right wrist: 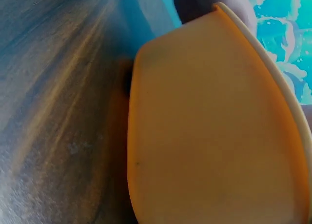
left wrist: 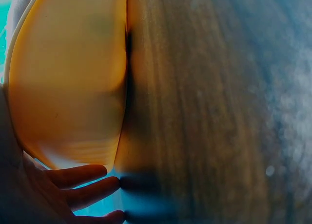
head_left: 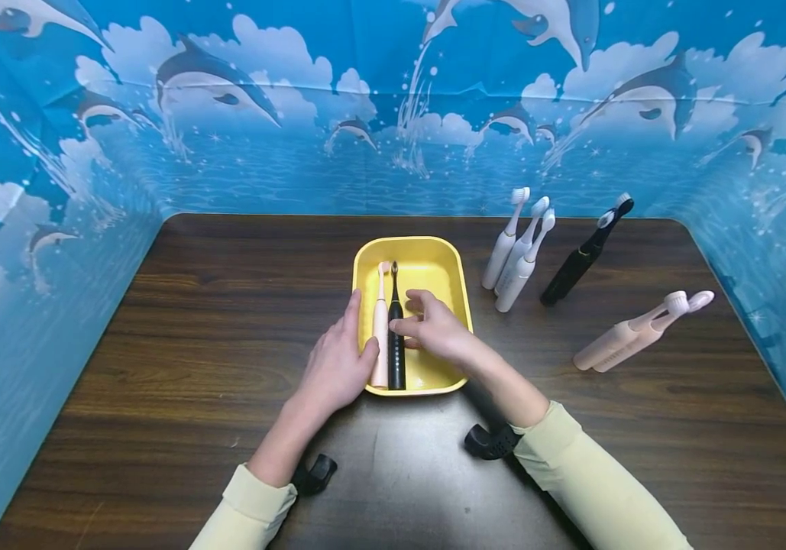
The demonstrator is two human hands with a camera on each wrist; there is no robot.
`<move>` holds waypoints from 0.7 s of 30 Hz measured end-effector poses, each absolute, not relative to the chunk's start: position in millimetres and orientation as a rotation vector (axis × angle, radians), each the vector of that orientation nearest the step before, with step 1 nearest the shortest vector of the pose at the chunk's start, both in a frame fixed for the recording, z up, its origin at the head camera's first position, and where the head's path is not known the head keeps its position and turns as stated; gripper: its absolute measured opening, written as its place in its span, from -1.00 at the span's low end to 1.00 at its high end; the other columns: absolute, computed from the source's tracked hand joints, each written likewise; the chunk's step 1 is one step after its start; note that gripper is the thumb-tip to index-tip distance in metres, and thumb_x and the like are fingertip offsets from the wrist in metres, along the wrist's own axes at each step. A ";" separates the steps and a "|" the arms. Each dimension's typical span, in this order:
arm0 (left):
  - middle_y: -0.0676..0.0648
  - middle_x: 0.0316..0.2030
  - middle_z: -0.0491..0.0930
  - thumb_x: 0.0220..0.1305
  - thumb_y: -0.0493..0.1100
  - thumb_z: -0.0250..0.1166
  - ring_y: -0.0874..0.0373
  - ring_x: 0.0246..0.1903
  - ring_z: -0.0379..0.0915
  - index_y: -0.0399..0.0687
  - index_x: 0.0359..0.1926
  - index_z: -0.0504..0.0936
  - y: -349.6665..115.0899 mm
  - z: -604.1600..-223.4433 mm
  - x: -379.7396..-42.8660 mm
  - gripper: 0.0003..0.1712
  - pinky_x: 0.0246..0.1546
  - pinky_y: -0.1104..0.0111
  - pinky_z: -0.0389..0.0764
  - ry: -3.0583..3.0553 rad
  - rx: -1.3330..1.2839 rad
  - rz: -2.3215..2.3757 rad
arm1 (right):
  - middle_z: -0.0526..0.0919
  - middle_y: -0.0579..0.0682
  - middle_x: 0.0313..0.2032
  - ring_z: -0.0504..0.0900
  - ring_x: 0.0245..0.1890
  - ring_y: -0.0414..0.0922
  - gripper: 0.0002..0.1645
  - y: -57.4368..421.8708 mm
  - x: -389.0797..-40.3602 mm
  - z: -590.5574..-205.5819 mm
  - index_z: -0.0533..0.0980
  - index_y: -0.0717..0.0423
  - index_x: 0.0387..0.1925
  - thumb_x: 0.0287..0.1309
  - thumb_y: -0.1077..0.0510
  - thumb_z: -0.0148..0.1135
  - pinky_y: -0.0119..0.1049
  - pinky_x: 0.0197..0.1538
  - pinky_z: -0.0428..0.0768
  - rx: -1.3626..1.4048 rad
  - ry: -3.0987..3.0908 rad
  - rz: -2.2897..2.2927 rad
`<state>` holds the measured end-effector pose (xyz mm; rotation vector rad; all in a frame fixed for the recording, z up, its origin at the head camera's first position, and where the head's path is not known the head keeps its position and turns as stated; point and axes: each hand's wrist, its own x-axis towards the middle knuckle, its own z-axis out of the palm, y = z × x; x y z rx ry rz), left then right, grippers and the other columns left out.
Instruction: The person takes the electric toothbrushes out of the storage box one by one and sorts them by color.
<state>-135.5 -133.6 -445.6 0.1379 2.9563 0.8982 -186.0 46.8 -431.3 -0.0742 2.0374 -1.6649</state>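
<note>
A yellow tray (head_left: pixel 434 252) sits in the middle of the table, holding a pink electric toothbrush (head_left: pixel 380 344) and a black electric toothbrush (head_left: pixel 396 367) side by side. My left hand (head_left: pixel 338 363) rests at the tray's left side, its thumb over the rim by the pink toothbrush. In the left wrist view, its fingers (left wrist: pixel 92 191) extend straight past the tray's outer wall (left wrist: pixel 68 77). Over the tray is my right hand (head_left: pixel 437 327), fingers spread and slightly bent, one fingertip over the black handle. The right wrist view shows mainly the tray's outer wall (right wrist: pixel 209 116).
Right of the tray stand several white electric toothbrushes (head_left: pixel 519 275), black ones (head_left: pixel 571 271) and pink ones (head_left: pixel 629 340). A blue dolphin-print curtain (head_left: pixel 393 114) surrounds the dark wooden table (head_left: pixel 228 321) at the back and sides.
</note>
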 end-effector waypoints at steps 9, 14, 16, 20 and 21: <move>-0.42 0.26 0.48 0.42 -0.02 0.14 -0.32 0.09 0.54 -0.10 0.64 -0.06 -134.1 -446.0 -135.8 -0.09 0.03 -0.17 0.53 2.957 0.136 0.899 | 0.35 0.39 0.36 0.49 0.26 0.21 -0.20 44.0 -185.2 -433.0 0.08 0.41 0.51 0.38 0.32 0.19 -0.09 0.00 0.68 -0.037 2.031 -1.647; -0.42 0.27 0.47 0.42 -0.02 0.14 -0.32 0.11 0.53 -0.11 0.64 -0.06 -134.2 -446.4 -136.0 -0.09 0.04 -0.17 0.52 2.958 0.138 0.899 | 0.50 0.31 0.17 0.66 -0.01 0.15 -0.24 42.1 -183.3 -434.9 0.15 0.41 0.47 0.36 0.31 0.22 -0.17 -0.22 0.73 -0.051 2.156 -1.552; -0.42 0.27 0.48 0.42 -0.02 0.14 -0.32 0.11 0.53 -0.11 0.64 -0.05 -134.2 -446.6 -135.8 -0.09 0.05 -0.17 0.52 2.957 0.136 0.901 | 0.56 0.25 0.04 0.70 -0.17 0.06 -0.25 41.7 -183.0 -435.7 0.17 0.40 0.46 0.36 0.29 0.24 -0.20 -0.28 0.73 -0.053 2.182 -1.518; -0.42 0.27 0.48 0.42 -0.01 0.14 -0.32 0.11 0.53 -0.11 0.64 -0.06 -134.0 -446.7 -135.8 -0.09 0.05 -0.16 0.52 2.960 0.136 0.901 | 0.62 0.16 -0.16 0.71 -0.38 -0.06 -0.24 41.7 -183.1 -436.3 0.20 0.41 0.44 0.35 0.23 0.28 -0.21 -0.35 0.72 -0.062 2.203 -1.455; -0.42 0.27 0.47 0.42 -0.01 0.14 -0.32 0.12 0.53 -0.11 0.64 -0.06 -134.0 -446.7 -135.9 -0.09 0.05 -0.16 0.52 2.960 0.136 0.902 | 0.63 0.17 -0.17 0.72 -0.39 -0.05 -0.23 41.6 -183.2 -436.1 0.20 0.42 0.43 0.34 0.22 0.29 -0.20 -0.36 0.72 -0.066 2.199 -1.446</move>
